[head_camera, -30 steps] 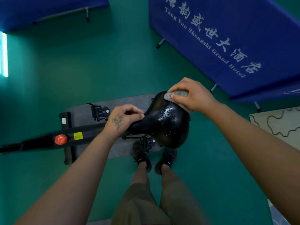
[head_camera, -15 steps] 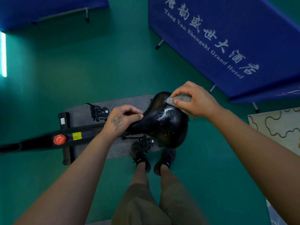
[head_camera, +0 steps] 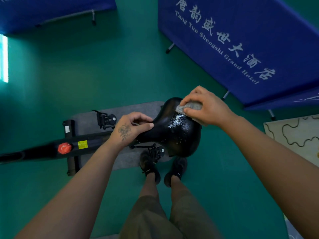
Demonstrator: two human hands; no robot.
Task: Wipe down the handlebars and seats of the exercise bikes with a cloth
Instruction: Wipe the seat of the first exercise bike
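A glossy black bike seat (head_camera: 174,133) sits in the middle of the view, wet with droplets on its top. My right hand (head_camera: 205,106) grips a grey cloth (head_camera: 189,107) and presses it on the seat's wide far end. My left hand (head_camera: 131,128) holds the seat's narrow nose, thumb on top and fingers curled round it. The bike's black frame (head_camera: 43,150) with a red knob (head_camera: 64,148) runs off to the left. No handlebars show.
The bike stands on a grey mat (head_camera: 120,114) on green floor, with pedals (head_camera: 105,119) on either side. My feet (head_camera: 162,168) stand just behind the seat. A blue hotel banner (head_camera: 233,40) stands at the right, another blue screen (head_camera: 51,11) at the far left.
My right hand has slid the cloth a short way along the seat's far edge. My left hand has kept its hold on the nose.
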